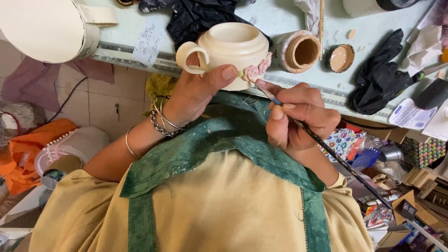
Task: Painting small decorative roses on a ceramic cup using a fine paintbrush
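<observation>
My left hand [198, 88] grips a cream ceramic cup [233, 49] with a looped handle, thumb pressed on its lower wall. Small pink flower decorations [255, 70] sit on the cup's side. My right hand [298, 116] holds a thin dark paintbrush [336, 156], its tip touching the pink flowers. Bracelets ring my left wrist. Both hands hover at the table's near edge, above my green-trimmed beige apron.
On the pale table [280, 18] stand an open small paint jar [301, 51], its lid [339, 58], a black glove [380, 77], black plastic and a paper note. A large white vessel [46, 28] sits at left. Cluttered boxes lie at right, orange cloth at left.
</observation>
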